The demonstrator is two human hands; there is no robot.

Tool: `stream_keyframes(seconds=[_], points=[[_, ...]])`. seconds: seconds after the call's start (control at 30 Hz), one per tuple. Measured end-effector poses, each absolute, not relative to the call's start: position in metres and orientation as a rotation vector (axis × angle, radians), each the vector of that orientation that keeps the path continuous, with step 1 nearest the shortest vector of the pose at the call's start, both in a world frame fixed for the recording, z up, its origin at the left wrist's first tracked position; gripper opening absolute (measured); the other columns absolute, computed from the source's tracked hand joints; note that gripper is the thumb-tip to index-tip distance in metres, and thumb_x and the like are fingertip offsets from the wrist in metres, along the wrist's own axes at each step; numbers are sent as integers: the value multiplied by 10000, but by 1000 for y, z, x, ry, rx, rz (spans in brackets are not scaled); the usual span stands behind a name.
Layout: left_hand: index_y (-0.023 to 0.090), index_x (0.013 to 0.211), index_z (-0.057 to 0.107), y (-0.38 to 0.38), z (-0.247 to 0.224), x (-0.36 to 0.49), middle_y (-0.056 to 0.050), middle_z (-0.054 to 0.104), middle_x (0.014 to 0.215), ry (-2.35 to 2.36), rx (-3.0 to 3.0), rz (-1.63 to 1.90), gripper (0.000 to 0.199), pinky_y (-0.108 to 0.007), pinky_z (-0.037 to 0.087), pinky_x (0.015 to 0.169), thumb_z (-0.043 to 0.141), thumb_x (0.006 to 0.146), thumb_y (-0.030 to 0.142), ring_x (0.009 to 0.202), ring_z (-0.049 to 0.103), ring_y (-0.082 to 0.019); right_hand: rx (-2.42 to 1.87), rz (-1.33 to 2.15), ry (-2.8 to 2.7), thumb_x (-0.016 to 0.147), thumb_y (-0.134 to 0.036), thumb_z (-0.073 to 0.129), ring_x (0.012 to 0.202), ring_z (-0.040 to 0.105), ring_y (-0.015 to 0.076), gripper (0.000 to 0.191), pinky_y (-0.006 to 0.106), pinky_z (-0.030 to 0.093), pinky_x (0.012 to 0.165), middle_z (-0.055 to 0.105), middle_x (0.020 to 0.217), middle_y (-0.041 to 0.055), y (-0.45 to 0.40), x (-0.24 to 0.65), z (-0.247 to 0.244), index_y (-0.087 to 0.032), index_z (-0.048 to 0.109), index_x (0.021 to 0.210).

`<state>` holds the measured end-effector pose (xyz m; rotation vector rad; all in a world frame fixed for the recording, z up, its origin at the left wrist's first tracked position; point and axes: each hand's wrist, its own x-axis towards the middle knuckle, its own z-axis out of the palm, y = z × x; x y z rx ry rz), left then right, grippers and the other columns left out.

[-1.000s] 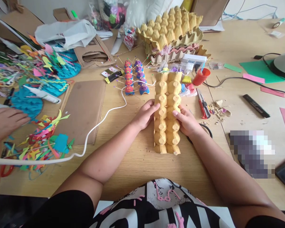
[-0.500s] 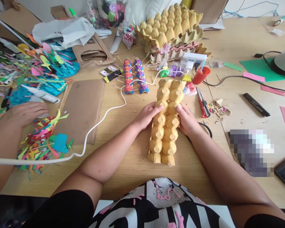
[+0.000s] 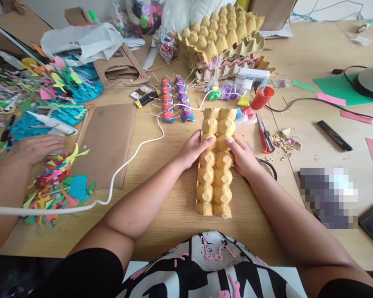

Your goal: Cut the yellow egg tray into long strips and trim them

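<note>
A yellow egg carton strip (image 3: 216, 169), two cups wide, is held lengthwise above the wooden table in front of me, its bumps facing up. My left hand (image 3: 194, 151) grips its left edge with the thumb on top. On the opposite edge my right hand (image 3: 242, 155) does the same; the fingers of both hands are partly hidden beneath the strip. Beyond it stand a red painted carton strip (image 3: 167, 101) and a purple painted one (image 3: 183, 99), with pins sticking out of their sides.
Behind is a stack of egg trays (image 3: 220, 35). A red cup (image 3: 262, 98) and a red cutter (image 3: 266, 134) lie to the right. A white cable (image 3: 136, 151) crosses the left side, near cardboard (image 3: 108, 145), paper scraps (image 3: 56, 182) and another person's hand (image 3: 39, 147).
The yellow strip has turned slightly, its far end shifting left and its near end a little right. My right hand has moved slightly left with it.
</note>
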<state>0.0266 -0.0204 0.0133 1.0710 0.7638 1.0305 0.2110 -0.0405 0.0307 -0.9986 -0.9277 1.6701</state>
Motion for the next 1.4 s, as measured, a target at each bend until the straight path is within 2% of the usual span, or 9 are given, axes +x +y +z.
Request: stream_keyframes(seconds=[0.13,0.3,0.7,0.93,1.07,1.4], points=[[204,1237,596,-22,15,28,-83,749,1273,779,1099,1027,591,-336,573,986,800,828,579,1192,711,-253,-972,1654,-986,782,-588,842,1210,720,293,537,442,630,991,774,1279,16,-40,211,31,-311,654,1203],[194,1234,586,-23,18,29,-91,751,1269,891,1216,1025,638,-329,561,987,767,828,651,1202,700,-250,-944,1649,-1014,818,-562,822,1225,714,290,509,438,621,1012,767,1298,23,-40,211,30,-304,656,1224],[199,1284,581,-26,22,27,-78,727,1352,935,1253,979,489,-349,541,1059,691,930,518,1301,668,-257,-1005,1610,-1029,824,-565,801,1271,691,304,556,461,620,1016,757,1318,20,-41,211,30,-320,641,1297],[197,1259,574,-28,25,28,-86,734,1327,975,1282,993,542,-352,534,1059,707,907,588,1284,675,-259,-1013,1582,-1063,796,-634,812,1227,712,306,610,449,619,1007,769,1288,42,-41,208,33,-301,653,1282],[201,1239,595,-28,23,29,-77,751,1273,1000,1280,1008,567,-356,540,1035,722,884,624,1237,693,-262,-1032,1565,-1062,798,-619,816,1207,720,297,581,437,614,1013,776,1268,36,-42,206,33,-297,659,1255],[194,1251,631,-25,18,29,-67,759,1255,953,1206,1010,500,-332,561,986,740,886,518,1202,702,-250,-1030,1592,-1072,836,-575,790,1192,728,294,471,443,617,1007,771,1282,16,-40,209,31,-310,668,1205]])
